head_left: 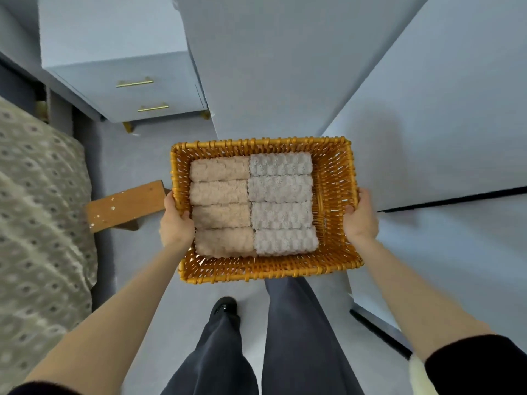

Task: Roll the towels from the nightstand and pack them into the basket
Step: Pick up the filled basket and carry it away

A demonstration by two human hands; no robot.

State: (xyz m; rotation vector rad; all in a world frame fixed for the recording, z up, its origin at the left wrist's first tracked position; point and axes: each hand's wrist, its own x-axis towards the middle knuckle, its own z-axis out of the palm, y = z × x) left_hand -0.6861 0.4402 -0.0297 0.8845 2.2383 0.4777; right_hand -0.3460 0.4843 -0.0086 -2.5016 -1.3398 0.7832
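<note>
The wicker basket [265, 270] is held above the floor, in front of the person's legs. The left hand [175, 226] grips its left wall and the right hand [360, 218] grips its right wall. Each thumb hooks over the rim, and the other fingers are hidden behind the weave. Inside lie four rolled beige towels [219, 192], touching four rolled grey towels [281, 192]. The nightstand [159, 89] stands well apart, its top hard to make out.

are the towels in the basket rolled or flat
Rolled: eight towels lie as snug rolls in two columns, four beige and four grey, inside the basket.
</note>
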